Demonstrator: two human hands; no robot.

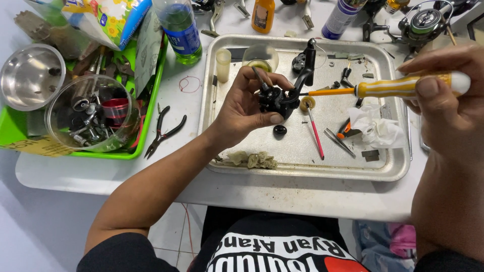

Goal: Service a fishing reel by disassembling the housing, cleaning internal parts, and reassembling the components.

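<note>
Black plastic and dark metal make up the fishing reel body, which the left hand holds just above the steel tray, fingers curled around it and thumb pressed against its lower side. The right hand grips a screwdriver with a yellow-and-white striped handle, fingers wrapped shut around it, thumb lying along the top. Its orange shank runs level to the left and its tip meets the reel's side.

To do this well, I judge that the driver should stay in line with the screw, with steady inward pressure, while the left hand braces the reel against twisting. A loosened screw could drop, so working over the tray is sensible.

The reel looks compact and greasy-dark, with a curved arm rising from its top. Just below it on the tray lie a small black knob and a red-handled pick; a crumpled white tissue sits to the right. Black pliers rest on the table, well apart.
</note>
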